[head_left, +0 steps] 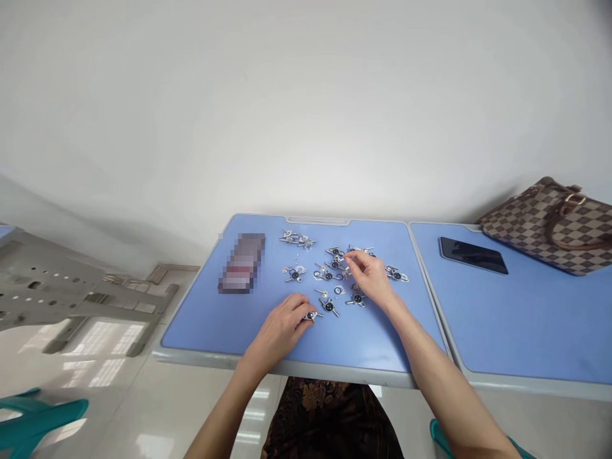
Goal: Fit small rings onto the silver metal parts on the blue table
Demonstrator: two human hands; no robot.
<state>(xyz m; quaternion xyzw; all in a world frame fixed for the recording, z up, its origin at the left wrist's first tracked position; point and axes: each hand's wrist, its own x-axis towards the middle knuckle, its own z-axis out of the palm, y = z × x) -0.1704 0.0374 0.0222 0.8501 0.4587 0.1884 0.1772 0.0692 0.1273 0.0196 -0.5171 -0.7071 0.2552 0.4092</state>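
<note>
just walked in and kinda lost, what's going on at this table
At a blue table, a person's left hand holds a small black-centred metal part. The right hand is over more metal parts; whether it grips one is unclear. A smartphone and checkered handbag lie on the adjoining table.

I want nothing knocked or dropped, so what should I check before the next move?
1. Left hand gripping a metal part: ok, pinched at the fingertips.
2. Right hand holding something: cannot tell; its fingers hide what is between them.
3. Parts well spaced: not ok; several crowd around the right hand.
4. Far cluster apart from both hands: ok, near the table's back edge.
5. Phone away from the parts: ok, on the adjoining table.
</note>
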